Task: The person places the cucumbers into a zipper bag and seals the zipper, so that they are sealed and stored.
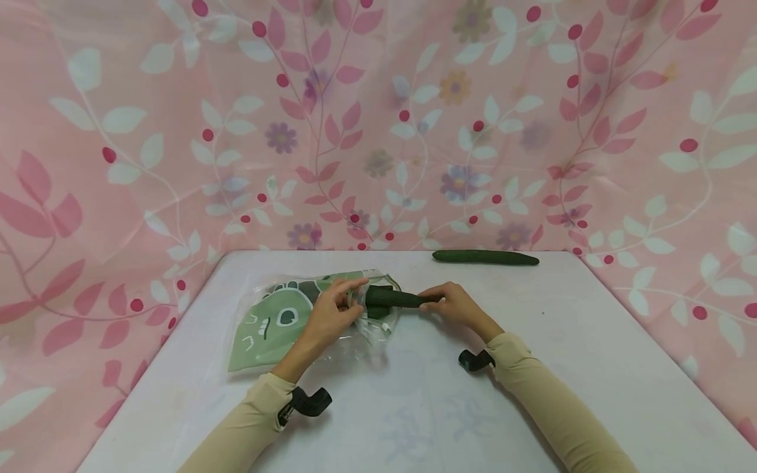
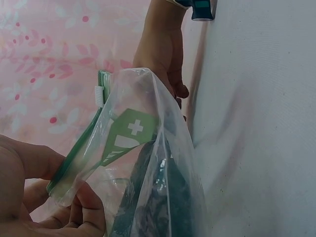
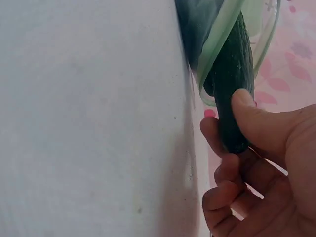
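Note:
A clear zip bag (image 1: 278,328) printed with a green cartoon face lies on the table, its mouth toward the right. My left hand (image 1: 334,312) pinches the edge of that mouth between thumb and fingers; the green zip strip (image 2: 79,143) and white slider (image 2: 99,97) show in the left wrist view. A cucumber (image 1: 399,299) pokes out of the opening, and my right hand (image 1: 455,305) grips its outer end, thumb on one side and fingers on the other (image 3: 237,118). Beneath it, inside the bag, more dark green cucumber (image 1: 378,312) is visible.
Another cucumber (image 1: 485,257) lies along the table's back edge, right of the bag. The white table (image 1: 437,420) ends at a pink floral curtain (image 1: 378,131). Black wrist cameras (image 1: 310,401) sit on both forearms.

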The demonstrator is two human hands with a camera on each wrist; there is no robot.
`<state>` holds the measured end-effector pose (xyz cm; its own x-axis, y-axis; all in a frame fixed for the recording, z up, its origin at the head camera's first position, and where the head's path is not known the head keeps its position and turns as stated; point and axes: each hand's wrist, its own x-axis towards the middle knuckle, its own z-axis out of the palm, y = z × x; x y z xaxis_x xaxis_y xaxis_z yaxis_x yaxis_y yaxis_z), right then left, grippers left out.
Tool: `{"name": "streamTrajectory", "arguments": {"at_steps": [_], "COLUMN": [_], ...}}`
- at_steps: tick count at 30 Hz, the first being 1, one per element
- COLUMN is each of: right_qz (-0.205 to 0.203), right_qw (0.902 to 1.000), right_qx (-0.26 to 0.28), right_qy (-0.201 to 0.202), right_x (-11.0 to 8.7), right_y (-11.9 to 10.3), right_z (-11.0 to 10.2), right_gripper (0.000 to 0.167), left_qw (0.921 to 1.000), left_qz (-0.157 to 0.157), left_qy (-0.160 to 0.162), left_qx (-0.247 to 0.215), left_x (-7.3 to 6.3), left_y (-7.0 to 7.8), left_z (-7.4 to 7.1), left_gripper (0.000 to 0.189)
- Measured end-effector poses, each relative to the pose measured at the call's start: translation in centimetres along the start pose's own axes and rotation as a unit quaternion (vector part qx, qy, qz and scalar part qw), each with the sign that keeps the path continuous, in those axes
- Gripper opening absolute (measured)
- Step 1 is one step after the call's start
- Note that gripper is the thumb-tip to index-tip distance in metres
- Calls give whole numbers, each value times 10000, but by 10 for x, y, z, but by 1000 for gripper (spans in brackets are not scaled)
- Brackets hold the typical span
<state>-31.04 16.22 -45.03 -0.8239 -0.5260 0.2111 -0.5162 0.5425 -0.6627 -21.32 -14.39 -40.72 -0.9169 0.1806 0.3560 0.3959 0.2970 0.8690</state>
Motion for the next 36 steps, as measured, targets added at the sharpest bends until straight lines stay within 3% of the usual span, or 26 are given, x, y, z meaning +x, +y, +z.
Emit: {"name": "streamTrajectory", "arguments": {"at_steps": [7, 16, 26, 36], "right_qz": [362, 562, 454, 516], "right_qw": [9948, 9853, 9775, 9791], "right_qx": [954, 1569, 2033, 1926], "right_qy": [71, 367, 316, 400], "right_x": [0, 5, 12, 25], "right_y": [1, -7, -20, -31], "right_z": [4, 14, 23, 38], "right_gripper": [24, 22, 24, 24], "left_qw": [9999, 9998, 9998, 9997], "left_qz": [41, 88, 55, 92], "left_qy": [-24, -92, -72, -86], "left_qx": [-90, -149, -172, -202], "left_x": [-1, -2, -4, -2], "left_y": [0, -1, 0, 1], "left_z": [-1, -3, -2, -3], "left_gripper": [51, 52, 52, 51]}}
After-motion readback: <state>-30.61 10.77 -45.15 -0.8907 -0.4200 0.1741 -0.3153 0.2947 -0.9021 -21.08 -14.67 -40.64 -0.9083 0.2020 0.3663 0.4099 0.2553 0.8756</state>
